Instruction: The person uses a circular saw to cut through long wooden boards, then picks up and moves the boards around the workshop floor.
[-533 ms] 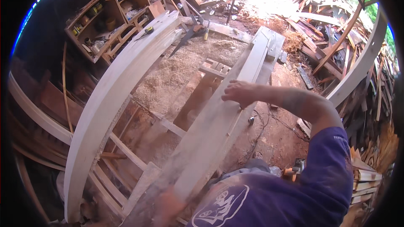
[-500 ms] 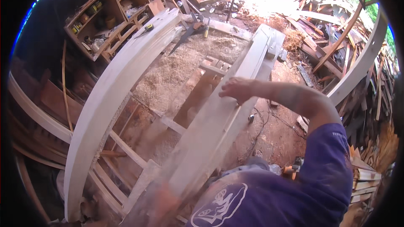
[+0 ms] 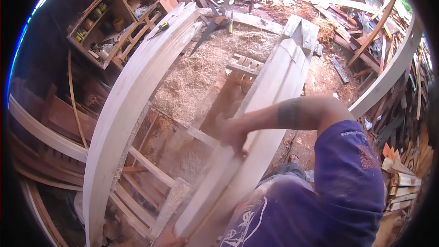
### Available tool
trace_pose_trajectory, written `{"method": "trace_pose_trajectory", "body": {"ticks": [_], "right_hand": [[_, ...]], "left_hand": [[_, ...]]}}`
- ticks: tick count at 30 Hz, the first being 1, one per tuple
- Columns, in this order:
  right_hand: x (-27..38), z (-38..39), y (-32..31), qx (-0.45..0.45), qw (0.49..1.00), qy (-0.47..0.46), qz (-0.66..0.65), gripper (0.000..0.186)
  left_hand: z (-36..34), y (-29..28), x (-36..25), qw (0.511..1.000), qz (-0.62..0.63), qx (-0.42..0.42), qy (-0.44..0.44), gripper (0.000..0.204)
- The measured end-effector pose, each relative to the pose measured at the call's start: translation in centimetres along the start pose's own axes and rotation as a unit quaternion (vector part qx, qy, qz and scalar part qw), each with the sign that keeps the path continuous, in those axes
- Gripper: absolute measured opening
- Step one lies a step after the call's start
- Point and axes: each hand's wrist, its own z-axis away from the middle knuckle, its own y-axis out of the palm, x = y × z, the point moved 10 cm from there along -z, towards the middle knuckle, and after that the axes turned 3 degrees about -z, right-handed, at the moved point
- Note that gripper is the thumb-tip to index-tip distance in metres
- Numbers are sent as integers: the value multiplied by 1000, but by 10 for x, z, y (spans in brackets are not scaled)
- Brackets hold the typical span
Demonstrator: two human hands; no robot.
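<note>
A long, pale wooden beam (image 3: 267,110) runs from the bottom edge up to the far right, with a long groove or step along its length. My right hand (image 3: 234,136) is curled over the beam's left edge near its middle, thumb on the upper face, fingers blurred. At the near end, my left hand (image 3: 168,238) grips the beam's left side, mostly cut off by the picture's lower edge. To the left lies a curved pale beam (image 3: 123,105), with a tape measure (image 3: 163,26) on its far end.
A handsaw (image 3: 206,35) and a yellow-handled tool (image 3: 230,26) lie at the far side between the beams. Sawdust (image 3: 187,73) covers the ground there. A shelf cabinet (image 3: 120,0) stands far left. Scrap wood (image 3: 402,110) is piled right, beside another curved timber (image 3: 388,82).
My right hand has moved nearer along the beam and bent over its left edge. My left hand is lower in view. The beam appears turned, its groove nearer the middle of its visible faces.
</note>
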Motion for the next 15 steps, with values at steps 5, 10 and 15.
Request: {"method": "trace_pose_trajectory", "body": {"ticks": [5,10,15], "right_hand": [[-64,-63,46,-4,983,-9,-182,47],[-55,76,-4,-564,783,-7,-263,25],[-95,152,179,-434,620,361,-545,39]], "left_hand": [[-45,7,-58,994,-61,-1,-85,69],[-50,11,-68,966,-123,-207,98,51],[-114,0,-124,968,-1,-234,85,41]]}}
